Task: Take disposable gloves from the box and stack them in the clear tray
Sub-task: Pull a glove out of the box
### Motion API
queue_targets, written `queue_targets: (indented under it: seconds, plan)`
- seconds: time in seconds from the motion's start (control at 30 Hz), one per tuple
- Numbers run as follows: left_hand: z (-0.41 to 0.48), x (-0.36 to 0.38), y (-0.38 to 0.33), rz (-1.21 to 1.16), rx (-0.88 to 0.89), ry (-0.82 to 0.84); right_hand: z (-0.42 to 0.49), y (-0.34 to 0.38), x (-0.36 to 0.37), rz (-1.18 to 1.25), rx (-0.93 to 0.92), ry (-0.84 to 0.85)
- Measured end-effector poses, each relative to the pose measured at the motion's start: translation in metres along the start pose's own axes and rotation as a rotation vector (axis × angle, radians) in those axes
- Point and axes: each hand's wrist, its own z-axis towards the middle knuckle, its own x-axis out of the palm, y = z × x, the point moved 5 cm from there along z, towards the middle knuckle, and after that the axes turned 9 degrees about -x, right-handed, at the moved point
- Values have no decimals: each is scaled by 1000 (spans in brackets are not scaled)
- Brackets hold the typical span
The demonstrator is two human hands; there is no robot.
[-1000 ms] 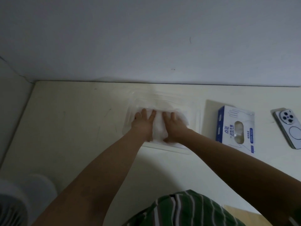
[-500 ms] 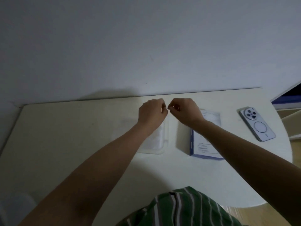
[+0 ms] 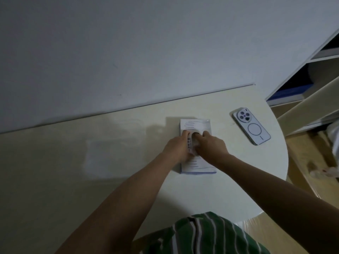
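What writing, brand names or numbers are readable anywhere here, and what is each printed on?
Nothing can be quoted.
Glove box: a column of dark printed characters beside the left hand, too blurred to read.
Glove box, top face: only line drawings of a hand, no legible words.
Phone: no legible text or logo on its back.

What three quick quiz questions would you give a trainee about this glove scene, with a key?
1. True or false: the phone lies on top of the glove box.
2. On which side of the box does the clear tray sit?
3. The left hand and right hand are both at: A the tray, B the box's opening, C the phone.
Key: 1 false; 2 the person's left; 3 B.
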Motion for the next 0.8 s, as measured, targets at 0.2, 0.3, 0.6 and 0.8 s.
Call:
queue_targets:
  seconds: [0.2, 0.3, 0.6, 0.8]
  plan:
    - [7, 8, 2, -69, -63, -2, 7, -3, -1, 41, -82, -106]
    - [7, 8, 1, -41, -51, 0, 6, -8, -10, 190, -149, -174]
    - [4, 1, -2, -17, -60, 70, -12, -17, -63, 882, -123, -318]
    - [-9, -20, 4, -286, 26, 85, -2, -21, -79, 1103, 64, -388]
